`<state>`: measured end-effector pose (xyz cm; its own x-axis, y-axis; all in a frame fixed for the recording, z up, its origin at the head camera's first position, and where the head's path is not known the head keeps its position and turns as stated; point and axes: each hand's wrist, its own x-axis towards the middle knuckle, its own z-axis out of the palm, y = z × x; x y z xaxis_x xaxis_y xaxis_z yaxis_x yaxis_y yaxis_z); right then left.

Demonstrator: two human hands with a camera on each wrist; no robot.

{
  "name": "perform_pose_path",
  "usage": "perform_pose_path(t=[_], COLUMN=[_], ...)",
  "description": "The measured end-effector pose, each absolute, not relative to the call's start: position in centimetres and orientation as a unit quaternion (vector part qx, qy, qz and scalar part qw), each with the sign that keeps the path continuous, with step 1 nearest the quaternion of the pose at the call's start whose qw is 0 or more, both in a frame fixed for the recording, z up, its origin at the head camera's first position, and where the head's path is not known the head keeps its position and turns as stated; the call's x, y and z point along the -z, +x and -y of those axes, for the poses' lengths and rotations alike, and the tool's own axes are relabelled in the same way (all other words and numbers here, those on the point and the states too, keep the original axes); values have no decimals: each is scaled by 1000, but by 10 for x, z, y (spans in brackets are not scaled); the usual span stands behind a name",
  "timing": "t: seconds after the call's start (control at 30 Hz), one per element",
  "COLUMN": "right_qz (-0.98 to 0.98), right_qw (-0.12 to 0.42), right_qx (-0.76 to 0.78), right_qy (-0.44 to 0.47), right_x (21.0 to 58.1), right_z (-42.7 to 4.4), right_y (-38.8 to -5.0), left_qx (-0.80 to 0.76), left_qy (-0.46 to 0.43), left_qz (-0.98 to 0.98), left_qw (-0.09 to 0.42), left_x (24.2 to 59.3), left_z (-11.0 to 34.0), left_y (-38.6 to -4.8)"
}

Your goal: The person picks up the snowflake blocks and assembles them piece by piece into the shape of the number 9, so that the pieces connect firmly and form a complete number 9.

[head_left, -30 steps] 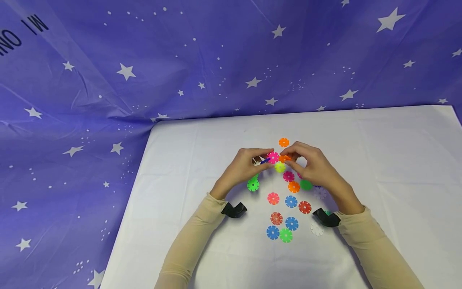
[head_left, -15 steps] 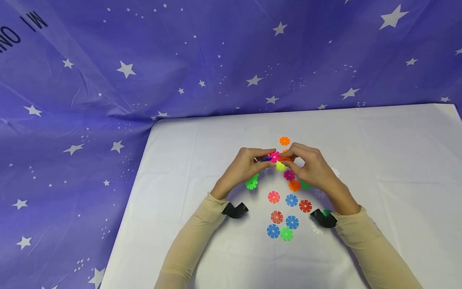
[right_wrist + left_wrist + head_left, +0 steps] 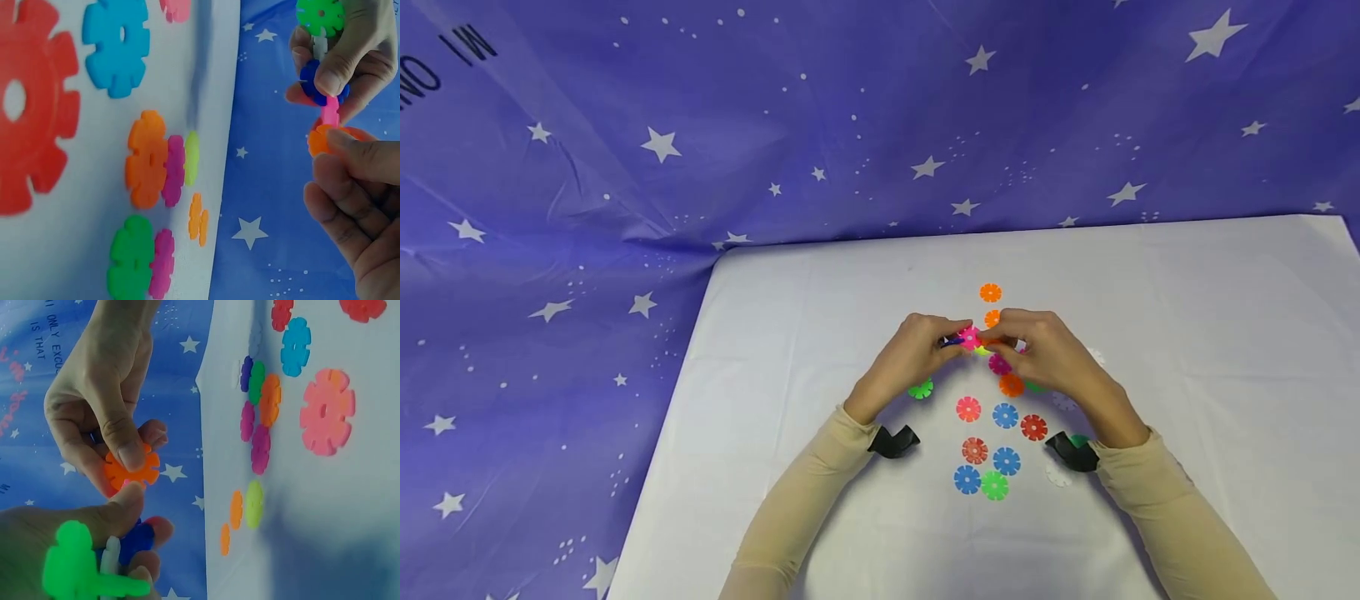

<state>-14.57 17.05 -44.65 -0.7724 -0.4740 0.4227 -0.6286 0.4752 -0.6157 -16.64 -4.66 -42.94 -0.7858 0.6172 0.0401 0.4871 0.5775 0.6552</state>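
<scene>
My left hand [image 3: 913, 350] pinches a short chain of slotted plastic discs above the table. In the right wrist view the chain runs from a green disc [image 3: 320, 15] through a white disc [image 3: 320, 47] and a blue disc [image 3: 309, 80] to a pink disc [image 3: 330, 112]. Thumb and fingers of my right hand [image 3: 1051, 352] pinch an orange disc [image 3: 149, 471] at the pink end. Orange and pink meet edge to edge at an angle. Fingertips hide how deep their slots sit in each other.
Loose slotted discs lie scattered on the white table [image 3: 805, 333], among them a blue disc [image 3: 1006, 416], a red disc [image 3: 1033, 427] and an orange disc [image 3: 990, 292] farther back. A starry blue cloth [image 3: 850, 108] hangs behind the table.
Both hands have come slightly nearer to the body, with the chain and the orange disc between them. My left hand has also shifted a little to the right. The loose discs lie as before.
</scene>
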Motion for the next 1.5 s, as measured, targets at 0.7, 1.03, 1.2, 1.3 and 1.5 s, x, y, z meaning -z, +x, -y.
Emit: perform_pose_path(t=[0.7, 1.03, 1.2, 1.3, 1.5], right_qz=[851, 866, 860, 858, 854], right_qw=[83, 70, 57, 59, 86], right_qx=[-428, -457, -475, -481, -486], right_qy=[292, 189, 176, 171, 164], right_x=[452, 452, 454, 454, 455], right_z=[-177, -177, -176, -174, -169], right_y=[-157, -155, -155, -155, -153], left_qx=[-405, -456, -472, -480, -469], left_qy=[284, 267, 249, 243, 249], left_qz=[-864, -843, -843, -842, -847], left_qw=[94, 98, 68, 42, -12], left_x=[432, 431, 430, 430, 432], left_z=[47, 55, 53, 51, 45], left_y=[-172, -176, -174, -172, -168])
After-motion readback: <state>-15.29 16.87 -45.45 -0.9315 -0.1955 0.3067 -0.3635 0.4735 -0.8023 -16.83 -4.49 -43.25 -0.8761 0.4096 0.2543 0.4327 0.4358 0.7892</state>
